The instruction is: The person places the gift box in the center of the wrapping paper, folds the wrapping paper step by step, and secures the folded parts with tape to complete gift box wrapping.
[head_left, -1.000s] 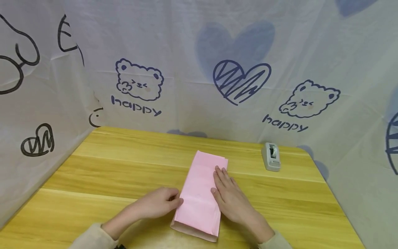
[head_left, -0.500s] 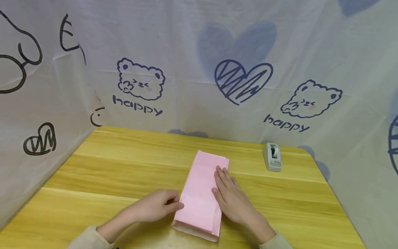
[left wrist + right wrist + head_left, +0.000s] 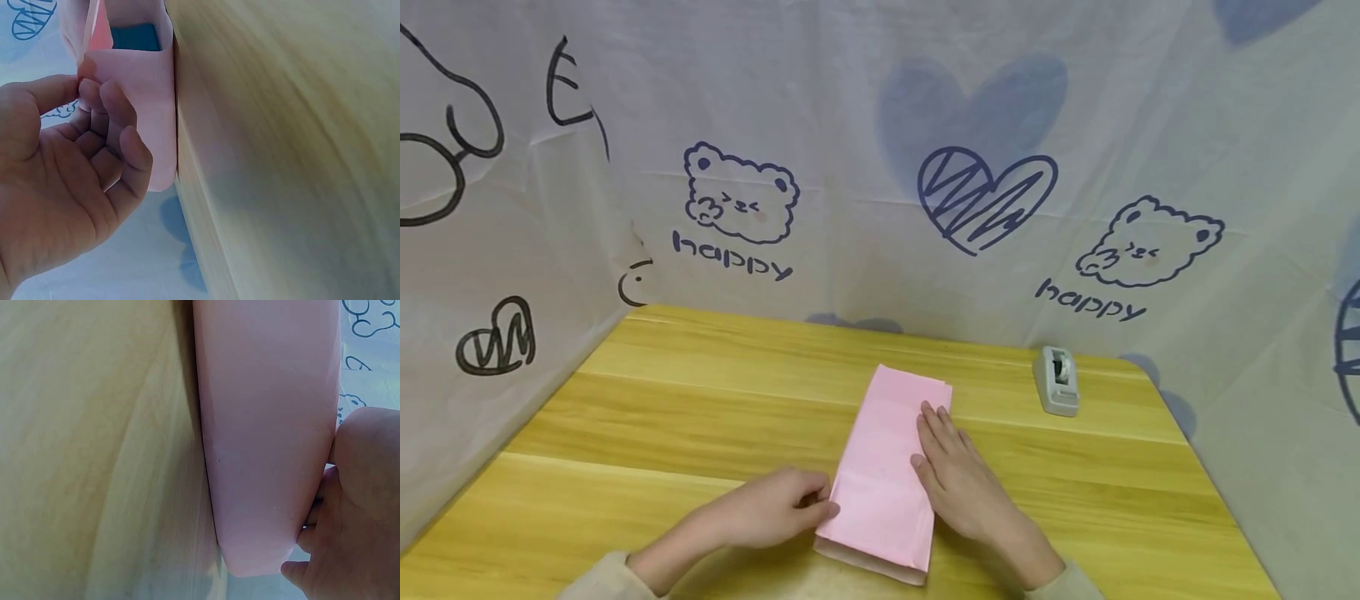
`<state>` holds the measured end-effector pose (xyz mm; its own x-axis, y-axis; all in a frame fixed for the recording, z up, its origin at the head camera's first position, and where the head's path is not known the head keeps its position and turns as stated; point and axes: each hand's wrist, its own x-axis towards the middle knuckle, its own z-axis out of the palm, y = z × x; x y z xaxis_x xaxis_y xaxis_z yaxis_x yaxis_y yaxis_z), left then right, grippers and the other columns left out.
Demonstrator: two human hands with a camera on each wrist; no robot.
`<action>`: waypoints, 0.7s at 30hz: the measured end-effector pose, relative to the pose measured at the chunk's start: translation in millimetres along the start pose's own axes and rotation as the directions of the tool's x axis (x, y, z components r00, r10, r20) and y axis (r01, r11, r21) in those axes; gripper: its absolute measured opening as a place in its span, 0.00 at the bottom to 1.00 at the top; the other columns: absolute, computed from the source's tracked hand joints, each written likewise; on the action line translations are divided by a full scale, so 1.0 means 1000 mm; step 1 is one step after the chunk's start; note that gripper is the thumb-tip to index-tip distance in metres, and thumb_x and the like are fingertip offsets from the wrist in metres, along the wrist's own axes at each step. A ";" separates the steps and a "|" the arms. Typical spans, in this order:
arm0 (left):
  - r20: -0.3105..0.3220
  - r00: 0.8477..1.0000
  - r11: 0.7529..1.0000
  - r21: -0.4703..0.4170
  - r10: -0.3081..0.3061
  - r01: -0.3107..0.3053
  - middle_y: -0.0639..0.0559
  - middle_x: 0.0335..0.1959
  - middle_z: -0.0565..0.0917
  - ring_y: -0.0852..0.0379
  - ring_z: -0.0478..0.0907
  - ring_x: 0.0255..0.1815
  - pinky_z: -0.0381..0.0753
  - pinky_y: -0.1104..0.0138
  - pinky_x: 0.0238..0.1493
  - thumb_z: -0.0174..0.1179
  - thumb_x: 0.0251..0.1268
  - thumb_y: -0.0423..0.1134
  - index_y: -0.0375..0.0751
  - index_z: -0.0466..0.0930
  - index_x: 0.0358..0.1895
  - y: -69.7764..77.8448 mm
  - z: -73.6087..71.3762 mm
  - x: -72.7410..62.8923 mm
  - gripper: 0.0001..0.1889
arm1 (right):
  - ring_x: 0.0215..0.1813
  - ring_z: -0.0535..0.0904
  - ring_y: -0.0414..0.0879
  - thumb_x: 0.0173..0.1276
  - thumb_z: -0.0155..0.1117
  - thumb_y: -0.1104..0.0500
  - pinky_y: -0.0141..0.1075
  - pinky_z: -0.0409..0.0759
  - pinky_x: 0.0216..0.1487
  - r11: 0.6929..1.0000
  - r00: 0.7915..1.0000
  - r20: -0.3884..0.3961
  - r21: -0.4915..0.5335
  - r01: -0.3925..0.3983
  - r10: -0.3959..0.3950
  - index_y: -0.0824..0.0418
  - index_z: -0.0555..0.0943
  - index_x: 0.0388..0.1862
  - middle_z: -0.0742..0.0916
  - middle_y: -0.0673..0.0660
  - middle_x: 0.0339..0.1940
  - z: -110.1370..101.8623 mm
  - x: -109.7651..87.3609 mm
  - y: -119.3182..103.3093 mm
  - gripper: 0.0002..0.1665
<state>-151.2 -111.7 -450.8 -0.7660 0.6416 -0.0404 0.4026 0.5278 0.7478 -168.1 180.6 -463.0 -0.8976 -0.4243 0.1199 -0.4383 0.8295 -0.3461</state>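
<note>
Pink paper (image 3: 883,475) lies wrapped in a long flat-topped shape on the table, its near end open. Inside that open end, the left wrist view shows something teal (image 3: 136,37); most of it is hidden. My left hand (image 3: 767,507) is at the paper's left edge near the open end. Its thumb and forefinger pinch the paper's top edge, the other fingers loosely curled. Fingers straight, my right hand (image 3: 958,479) rests on the top along the right edge. The pink side wall (image 3: 269,425) fills the middle of the right wrist view.
A grey tape dispenser (image 3: 1057,382) stands at the back right of the wooden table (image 3: 700,392). Behind the table and along its sides hangs a white cloth (image 3: 850,167) printed with hearts and bears.
My left hand has slid along the paper's left edge toward the near open end. The right hand stays in place on the paper.
</note>
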 end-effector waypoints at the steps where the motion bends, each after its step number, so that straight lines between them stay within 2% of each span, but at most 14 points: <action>1: 0.006 1.000 1.000 -0.005 -0.006 0.006 0.64 0.18 0.67 0.70 0.61 0.18 0.62 0.74 0.20 0.59 0.79 0.49 0.51 0.71 0.25 0.000 0.000 0.000 0.18 | 0.86 0.46 0.58 0.87 0.44 0.50 0.60 0.53 0.82 1.000 1.000 0.001 0.001 0.001 -0.001 0.70 0.57 0.83 0.55 0.62 0.87 0.000 0.000 0.000 0.36; 5: 0.041 0.999 0.999 -0.026 -0.026 0.027 0.64 0.17 0.68 0.69 0.60 0.18 0.62 0.75 0.21 0.56 0.80 0.51 0.51 0.72 0.25 0.000 -0.001 -0.003 0.19 | 0.86 0.46 0.58 0.87 0.44 0.50 0.60 0.53 0.82 1.000 1.000 0.001 0.004 0.002 -0.002 0.70 0.57 0.82 0.55 0.62 0.87 0.000 0.000 0.001 0.36; 11: 0.061 0.998 1.000 -0.013 0.021 -0.020 0.65 0.17 0.67 0.70 0.61 0.18 0.63 0.75 0.21 0.55 0.81 0.49 0.51 0.71 0.25 0.001 -0.002 -0.005 0.19 | 0.86 0.46 0.58 0.87 0.44 0.49 0.60 0.52 0.82 1.000 1.000 -0.006 -0.001 0.001 -0.001 0.69 0.56 0.83 0.55 0.61 0.87 0.001 0.001 0.002 0.36; 14: 0.070 0.997 1.000 -0.014 0.021 -0.020 0.66 0.18 0.68 0.71 0.62 0.19 0.63 0.75 0.22 0.56 0.80 0.49 0.52 0.72 0.25 0.000 -0.002 -0.006 0.18 | 0.86 0.46 0.58 0.87 0.44 0.49 0.60 0.53 0.82 1.000 1.000 -0.007 -0.001 0.003 -0.003 0.70 0.57 0.83 0.55 0.61 0.87 0.001 0.001 0.002 0.36; 21: 0.137 0.990 0.998 -0.054 0.039 -0.032 0.67 0.19 0.71 0.72 0.65 0.21 0.67 0.76 0.23 0.58 0.79 0.46 0.52 0.75 0.28 -0.002 -0.001 -0.011 0.15 | 0.86 0.46 0.58 0.87 0.44 0.50 0.60 0.52 0.82 1.000 1.000 0.004 0.013 0.011 -0.011 0.70 0.57 0.83 0.55 0.62 0.87 0.000 0.000 0.001 0.36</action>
<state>-143.8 -120.4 -451.1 -0.6738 0.7319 -0.1016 0.3991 0.4762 0.7835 -169.0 181.6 -463.9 -0.8926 -0.4346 0.1201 -0.4474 0.8203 -0.3564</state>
